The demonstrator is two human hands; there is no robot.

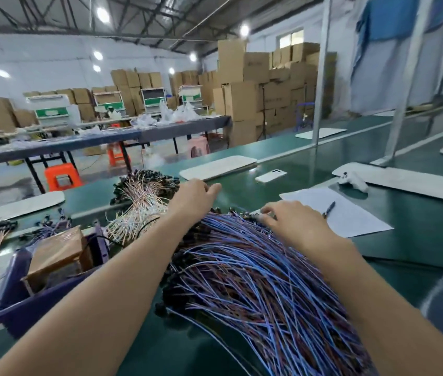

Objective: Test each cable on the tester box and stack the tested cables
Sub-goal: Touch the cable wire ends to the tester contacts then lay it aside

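Your left hand (194,195) hovered loosely open past the pale cables (144,204), your right hand (293,222) curled—fingertips on connectors topping the blue cable heap (269,280)—two piles on the desk (404,240).

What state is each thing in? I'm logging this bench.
Left hand: open, reaching past the pile.
Right hand: fingers at connector ends; grip unclear.
Blue-and-brown cable pile: loose, fanned out.
Pale pink cable bundle: heaped.
White phone: face down.
Black pen: lying on paper.
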